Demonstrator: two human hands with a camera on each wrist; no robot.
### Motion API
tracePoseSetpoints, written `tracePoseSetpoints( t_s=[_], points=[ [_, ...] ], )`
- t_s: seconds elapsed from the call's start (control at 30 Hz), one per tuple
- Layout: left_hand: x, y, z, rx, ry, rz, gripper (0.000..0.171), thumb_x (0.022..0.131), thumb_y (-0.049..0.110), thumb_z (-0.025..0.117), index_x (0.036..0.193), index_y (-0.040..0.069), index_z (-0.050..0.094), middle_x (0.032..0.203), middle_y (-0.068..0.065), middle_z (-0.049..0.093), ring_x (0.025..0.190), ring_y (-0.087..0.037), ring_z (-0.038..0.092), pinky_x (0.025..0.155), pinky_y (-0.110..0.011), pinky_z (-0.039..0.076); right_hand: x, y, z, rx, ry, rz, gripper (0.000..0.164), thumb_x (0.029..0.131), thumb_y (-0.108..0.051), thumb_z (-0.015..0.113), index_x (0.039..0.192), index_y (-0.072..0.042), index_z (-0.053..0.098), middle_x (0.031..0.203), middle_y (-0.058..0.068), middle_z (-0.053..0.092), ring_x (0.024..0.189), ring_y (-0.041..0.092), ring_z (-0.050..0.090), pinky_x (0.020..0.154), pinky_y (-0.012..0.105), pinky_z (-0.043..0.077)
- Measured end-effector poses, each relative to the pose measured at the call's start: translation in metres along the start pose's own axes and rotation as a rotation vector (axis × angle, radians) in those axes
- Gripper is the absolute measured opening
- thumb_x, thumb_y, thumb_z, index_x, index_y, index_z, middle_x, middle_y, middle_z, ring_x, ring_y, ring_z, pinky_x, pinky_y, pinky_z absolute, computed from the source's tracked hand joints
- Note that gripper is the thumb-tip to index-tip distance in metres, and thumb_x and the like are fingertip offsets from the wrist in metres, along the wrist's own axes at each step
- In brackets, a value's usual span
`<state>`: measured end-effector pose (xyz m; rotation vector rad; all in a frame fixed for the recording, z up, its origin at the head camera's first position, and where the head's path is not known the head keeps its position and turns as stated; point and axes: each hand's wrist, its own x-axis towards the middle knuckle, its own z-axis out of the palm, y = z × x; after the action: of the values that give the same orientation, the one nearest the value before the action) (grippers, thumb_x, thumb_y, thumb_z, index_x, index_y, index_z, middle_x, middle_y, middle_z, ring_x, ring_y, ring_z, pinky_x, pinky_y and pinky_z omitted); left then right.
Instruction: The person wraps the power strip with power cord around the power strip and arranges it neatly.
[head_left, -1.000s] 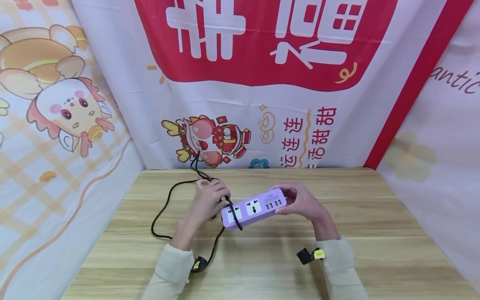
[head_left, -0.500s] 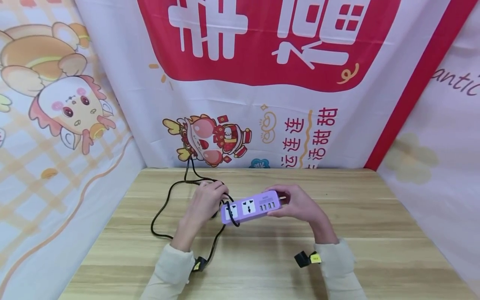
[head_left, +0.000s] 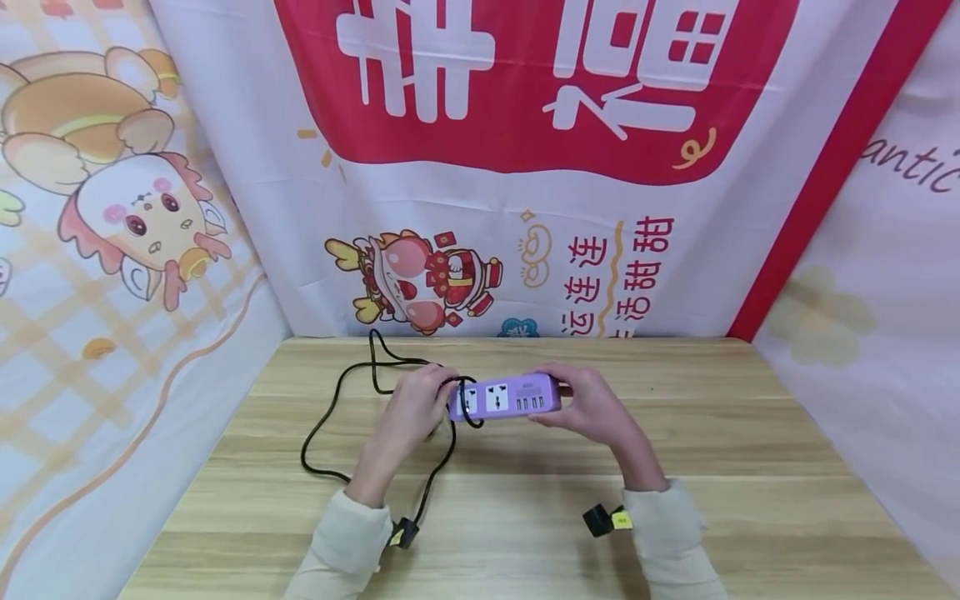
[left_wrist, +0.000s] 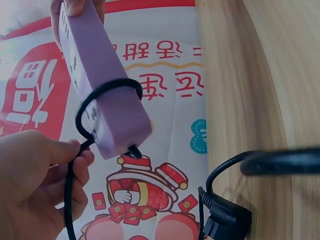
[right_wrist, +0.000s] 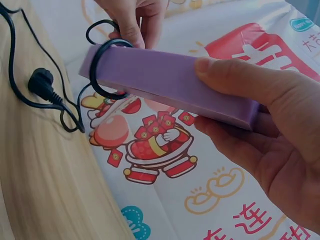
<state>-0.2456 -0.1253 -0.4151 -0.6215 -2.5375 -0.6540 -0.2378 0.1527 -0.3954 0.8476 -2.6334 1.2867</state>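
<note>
A purple power strip [head_left: 517, 397] with white sockets and USB ports is held up above the table. My right hand [head_left: 588, 404] grips its right end, thumb on one long side and fingers on the other, plain in the right wrist view. My left hand [head_left: 412, 408] is at the strip's left end and pinches the black cord [left_wrist: 70, 185] between thumb and fingers. One turn of that cord loops around the strip near the end where the cord comes out. The cord's black plug [right_wrist: 42, 85] lies on the table, seen in both wrist views.
More cord [head_left: 305, 442] lies in a wide loop on the wooden table [head_left: 712, 467] at left. Printed cloth [head_left: 480, 192] hangs behind the table and along both sides. A black wrist camera [head_left: 597, 520] sits by the right sleeve, another [head_left: 407, 532] by the left.
The power strip has levelled out and lifted slightly away from me. A cord loop beyond my left hand has dropped lower, toward the table's back edge. Both hands keep their holds.
</note>
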Motion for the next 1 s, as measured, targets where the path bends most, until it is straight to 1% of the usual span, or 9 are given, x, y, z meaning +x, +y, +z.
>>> tracePoseSetpoints(
  t_s=[0.13,0.27,0.37,0.47,0.57,0.7,0.77,0.9,1.0],
  points=[
    [0.001,0.002,0.001,-0.041,0.009,-0.05,0.018,0.095,0.007,0.065,0.11,0.002,0.073,0.1,-0.012,0.073,0.089,-0.025,0.07,0.078,-0.039,0.059,0.001,-0.003,0.002,-0.054,0.046,-0.025,0.054,0.075,-0.009,0.088,0.124,-0.013,0.066,0.119,0.006,0.071,0.103,0.02,0.069,0.089,0.037,0.059],
    [0.001,0.006,0.002,-0.099,0.053,-0.101,0.019,0.094,0.004,0.065,0.111,0.001,0.073,0.103,-0.014,0.073,0.091,-0.026,0.07,0.081,-0.041,0.058,0.002,-0.005,0.005,-0.099,0.084,-0.059,0.053,0.074,-0.009,0.087,0.123,-0.01,0.066,0.119,0.009,0.071,0.102,0.02,0.07,0.088,0.034,0.059],
    [0.002,0.011,0.004,-0.147,0.088,-0.083,0.02,0.093,0.002,0.065,0.111,-0.003,0.071,0.103,-0.017,0.073,0.084,-0.024,0.07,0.075,-0.037,0.059,0.003,-0.005,0.006,-0.125,0.118,-0.071,0.054,0.075,-0.008,0.087,0.124,-0.007,0.065,0.119,0.011,0.071,0.101,0.021,0.07,0.086,0.032,0.06],
    [0.003,0.014,0.008,-0.183,0.107,-0.059,0.022,0.092,0.001,0.065,0.112,-0.006,0.069,0.101,-0.02,0.073,0.073,-0.018,0.069,0.065,-0.028,0.058,0.004,-0.004,0.006,-0.14,0.153,-0.074,0.055,0.075,-0.008,0.087,0.125,-0.005,0.065,0.119,0.012,0.071,0.101,0.022,0.071,0.086,0.031,0.06],
    [0.002,0.015,0.01,-0.204,0.117,-0.072,0.02,0.091,0.0,0.066,0.11,-0.007,0.069,0.093,-0.017,0.073,0.067,-0.013,0.067,0.06,-0.023,0.055,0.005,-0.001,0.007,-0.157,0.186,-0.075,0.056,0.075,-0.009,0.087,0.126,-0.004,0.064,0.119,0.013,0.071,0.102,0.023,0.071,0.086,0.032,0.06],
    [0.001,0.015,0.011,-0.223,0.102,-0.077,0.014,0.091,0.001,0.066,0.104,-0.002,0.071,0.074,-0.006,0.071,0.062,-0.009,0.065,0.06,-0.024,0.055,0.003,0.007,0.004,-0.163,0.267,-0.055,0.056,0.075,-0.009,0.087,0.126,-0.005,0.063,0.119,0.014,0.07,0.103,0.026,0.07,0.085,0.036,0.06],
    [0.001,0.016,0.012,-0.254,0.08,-0.075,0.011,0.093,0.001,0.065,0.101,0.0,0.072,0.069,-0.004,0.069,0.061,-0.011,0.065,0.061,-0.024,0.054,0.001,0.011,0.0,-0.151,0.323,-0.045,0.057,0.075,-0.008,0.087,0.126,-0.006,0.063,0.119,0.015,0.07,0.103,0.028,0.069,0.085,0.039,0.061],
    [0.0,0.021,0.018,-0.342,0.045,-0.083,0.015,0.096,0.001,0.062,0.106,0.0,0.071,0.071,-0.003,0.071,0.064,-0.013,0.07,0.062,-0.022,0.057,0.0,0.019,-0.006,-0.115,0.4,-0.03,0.058,0.075,-0.008,0.087,0.128,-0.008,0.062,0.122,0.015,0.069,0.105,0.03,0.069,0.084,0.043,0.061],
    [-0.001,0.024,0.021,-0.43,0.016,-0.092,0.017,0.096,0.001,0.06,0.11,-0.003,0.07,0.076,-0.007,0.074,0.07,-0.017,0.073,0.067,-0.024,0.06,0.0,0.024,-0.008,-0.08,0.428,-0.015,0.058,0.077,-0.011,0.086,0.13,-0.01,0.062,0.124,0.014,0.068,0.107,0.03,0.068,0.084,0.04,0.06]
  ],
)
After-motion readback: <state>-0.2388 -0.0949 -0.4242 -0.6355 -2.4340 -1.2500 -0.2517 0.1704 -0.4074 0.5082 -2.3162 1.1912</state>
